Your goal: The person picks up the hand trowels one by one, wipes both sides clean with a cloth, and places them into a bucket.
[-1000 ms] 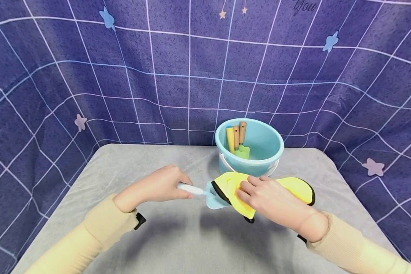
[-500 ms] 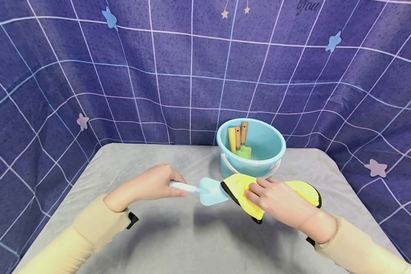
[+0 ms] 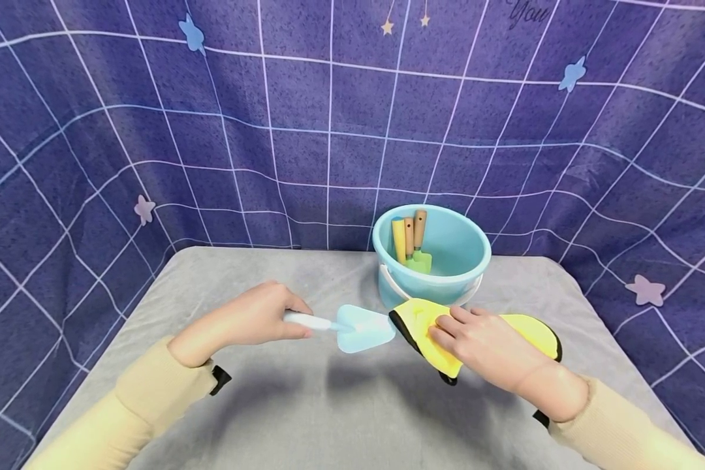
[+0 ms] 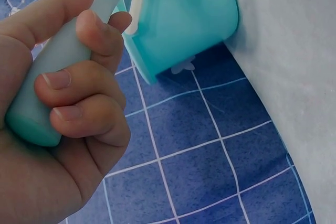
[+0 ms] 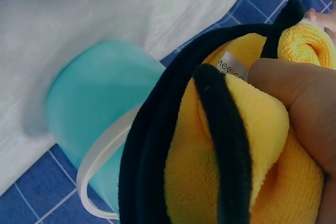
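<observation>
My left hand (image 3: 264,314) grips the white handle (image 4: 63,59) of a small toy trowel, its fingers curled round it in the left wrist view. The trowel's pale blue blade (image 3: 361,328) points right, its tip right at the edge of a yellow cloth (image 3: 431,336). Bunched in my right hand (image 3: 493,343), this cloth has a black border and a small white label (image 5: 231,65). Part of the cloth hangs out to the right, behind the hand. Both hands are above the grey table, with shadows beneath them.
A light blue bucket (image 3: 476,277) with a white handle stands just behind the hands on the grey table (image 3: 258,418). Inside lean several tools with wooden and yellow handles (image 3: 399,240) and a green blade (image 3: 420,262). A purple curtain (image 3: 241,150) hangs behind.
My left hand has drawn the trowel to the left, so its blade has come out from under the cloth. My right hand with the cloth has moved slightly right.
</observation>
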`<state>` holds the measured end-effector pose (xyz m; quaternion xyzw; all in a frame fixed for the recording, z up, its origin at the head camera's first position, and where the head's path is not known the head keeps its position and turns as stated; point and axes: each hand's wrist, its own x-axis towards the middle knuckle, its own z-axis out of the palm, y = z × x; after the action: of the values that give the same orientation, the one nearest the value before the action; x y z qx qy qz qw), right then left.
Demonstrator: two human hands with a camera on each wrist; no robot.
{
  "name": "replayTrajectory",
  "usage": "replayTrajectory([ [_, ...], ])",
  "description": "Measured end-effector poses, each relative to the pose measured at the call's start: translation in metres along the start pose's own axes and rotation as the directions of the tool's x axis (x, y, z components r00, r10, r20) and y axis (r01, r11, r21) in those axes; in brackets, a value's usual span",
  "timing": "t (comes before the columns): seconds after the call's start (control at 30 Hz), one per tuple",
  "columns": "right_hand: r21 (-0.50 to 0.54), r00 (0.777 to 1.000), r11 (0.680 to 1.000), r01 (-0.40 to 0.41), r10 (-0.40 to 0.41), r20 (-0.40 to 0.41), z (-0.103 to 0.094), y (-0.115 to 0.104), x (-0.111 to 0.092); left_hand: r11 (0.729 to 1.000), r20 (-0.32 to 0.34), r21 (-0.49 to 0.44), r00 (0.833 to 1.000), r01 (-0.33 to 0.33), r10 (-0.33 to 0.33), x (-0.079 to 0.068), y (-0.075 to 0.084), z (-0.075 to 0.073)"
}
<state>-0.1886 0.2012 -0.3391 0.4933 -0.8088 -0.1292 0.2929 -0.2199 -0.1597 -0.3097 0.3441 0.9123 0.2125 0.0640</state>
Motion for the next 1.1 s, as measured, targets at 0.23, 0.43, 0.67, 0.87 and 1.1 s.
replayTrajectory([
  [0.23,-0.016,1.0,1.0,-0.017,0.016,-0.022,0.001,0.002,-0.004,1.0,-0.011,0.007,1.0,0.009,-0.009,-0.004,0.002,-0.004],
  [0.43,-0.022,0.996,0.999,-0.037,0.035,-0.082,-0.003,0.004,-0.005,1.0,0.005,0.002,1.0,0.03,-0.03,-0.006,0.003,-0.004],
  [0.67,-0.019,0.989,0.997,-0.075,0.072,-0.129,-0.013,0.01,-0.004,1.0,0.012,-0.004,1.0,0.024,-0.024,-0.005,0.001,-0.001],
  [0.87,-0.003,0.987,0.995,-0.098,0.097,-0.128,-0.025,0.013,-0.002,1.0,0.027,0.006,1.0,0.013,-0.013,-0.002,0.0,0.001],
  [1.1,0.017,0.984,0.994,-0.112,0.113,-0.134,-0.038,0.015,0.008,1.0,0.042,0.019,0.999,-0.002,0.001,0.005,0.003,0.003],
])
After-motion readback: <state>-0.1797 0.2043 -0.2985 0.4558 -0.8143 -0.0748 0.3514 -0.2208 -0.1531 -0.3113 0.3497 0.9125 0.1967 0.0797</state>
